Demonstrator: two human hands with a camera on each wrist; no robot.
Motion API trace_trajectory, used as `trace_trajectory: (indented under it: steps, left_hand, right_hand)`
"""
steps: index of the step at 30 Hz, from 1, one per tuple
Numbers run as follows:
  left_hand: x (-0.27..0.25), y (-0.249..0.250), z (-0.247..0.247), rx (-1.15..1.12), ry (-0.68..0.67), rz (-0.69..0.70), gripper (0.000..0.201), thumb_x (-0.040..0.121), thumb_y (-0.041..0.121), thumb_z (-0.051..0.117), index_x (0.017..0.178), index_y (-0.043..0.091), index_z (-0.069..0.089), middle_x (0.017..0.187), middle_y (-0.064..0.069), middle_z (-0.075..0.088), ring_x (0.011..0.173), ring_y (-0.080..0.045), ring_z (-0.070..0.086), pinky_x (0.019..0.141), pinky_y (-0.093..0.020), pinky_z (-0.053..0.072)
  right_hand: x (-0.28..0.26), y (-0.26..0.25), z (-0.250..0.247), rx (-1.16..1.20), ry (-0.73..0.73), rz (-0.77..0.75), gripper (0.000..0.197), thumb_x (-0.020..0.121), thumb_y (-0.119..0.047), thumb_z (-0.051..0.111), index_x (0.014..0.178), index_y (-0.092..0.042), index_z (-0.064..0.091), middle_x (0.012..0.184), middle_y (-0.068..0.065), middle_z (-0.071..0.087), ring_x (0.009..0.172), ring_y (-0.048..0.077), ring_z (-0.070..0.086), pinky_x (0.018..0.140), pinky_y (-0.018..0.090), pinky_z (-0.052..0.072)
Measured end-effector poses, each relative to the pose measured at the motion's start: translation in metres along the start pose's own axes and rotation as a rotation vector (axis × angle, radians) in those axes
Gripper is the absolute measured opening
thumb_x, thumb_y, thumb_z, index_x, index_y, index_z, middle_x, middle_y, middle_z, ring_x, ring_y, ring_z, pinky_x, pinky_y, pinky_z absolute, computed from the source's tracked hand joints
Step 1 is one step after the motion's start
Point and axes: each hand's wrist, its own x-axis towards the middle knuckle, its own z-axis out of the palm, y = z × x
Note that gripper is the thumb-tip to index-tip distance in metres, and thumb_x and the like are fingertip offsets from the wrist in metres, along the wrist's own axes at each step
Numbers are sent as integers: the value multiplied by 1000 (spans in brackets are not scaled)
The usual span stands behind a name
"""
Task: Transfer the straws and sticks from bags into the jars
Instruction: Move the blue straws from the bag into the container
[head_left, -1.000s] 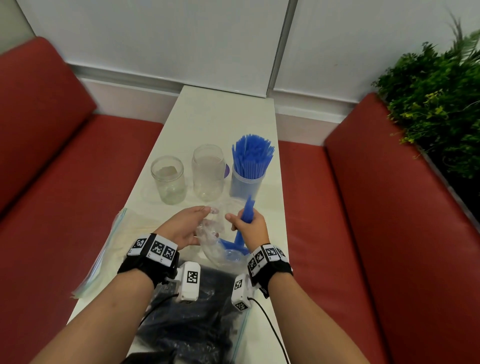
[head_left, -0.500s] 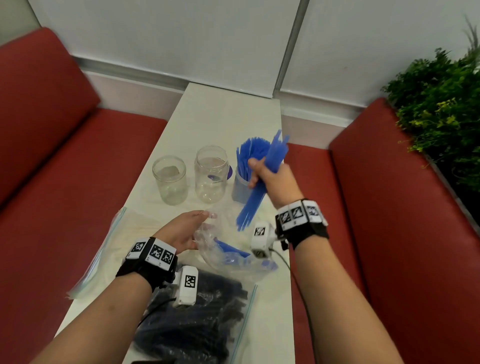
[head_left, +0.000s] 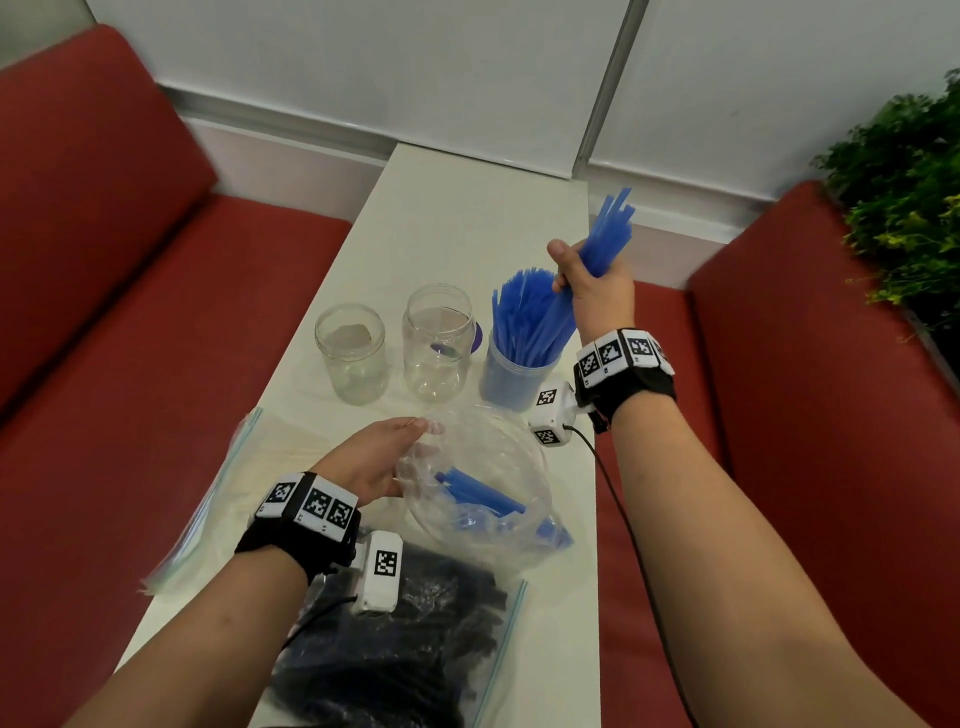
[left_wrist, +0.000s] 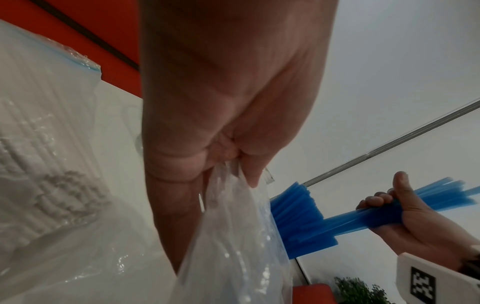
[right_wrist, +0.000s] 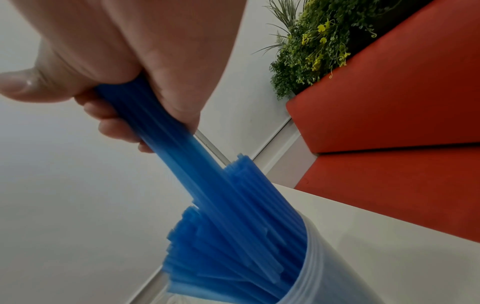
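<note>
Red bench seats flank a narrow white table that runs to a pale wall, with green foliage at the far right. From the head view, three jars stand in a row across the table: a short clear jar, a taller clear jar, and a jar packed with upright blue straws. The right hand is raised above that jar, fingers curled round a bundle of thin, translucent blue straws that slants down into it. The left hand pinches the rim of a crumpled clear bag near the table's middle — a few blue straws lie inside. Closer in, a zip bag of black sticks lies flat, and another bag hangs over the left edge.

From the left wrist, thumb and fingers clamp the bag's gathered plastic; a bag of white straws lies to the left.

From the right wrist, the fist grips the bundle, whose lower ends reach in among the jar's straws — the jar wall is milky and see-through.
</note>
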Motion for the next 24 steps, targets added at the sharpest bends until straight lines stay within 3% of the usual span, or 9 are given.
trace_trajectory:
  steps: [9,14,20,24]
  left_hand:
    - [7,2,1,-15,-7,-4,29,106,31,49,121,13,67,114,-14,65,101,-36,59,98,-58,50]
    - [6,3,1,-4,-9,-1,26,106,31,49,115,16,69,112,-12,68,88,-30,65,63,-37,59]
    - [7,2,-1,-11,-15,-9,27,106,32,48,116,16,68,115,-13,67,97,-35,59,64,-39,58]
    - [8,2,-2,-26,-18,-13,27,107,31,48,116,16,68,114,-13,66,96,-36,61,72,-42,56]
  right_hand:
    - [12,15,10,18,0,-4,37,86,-41,78,82,-8,60,62,1,59,56,9,53,57,15,46]
    - [2,34,15,58,48,22,32,82,-30,83,81,-6,63,66,-1,65,59,6,60,60,13,50]
    - [-5,43,18,83,83,42,32,84,-29,81,78,-4,63,63,3,61,59,11,57,62,16,49]
    - [-2,34,19,106,158,33,30,85,-35,80,74,-15,61,66,6,61,63,15,58,65,20,53]
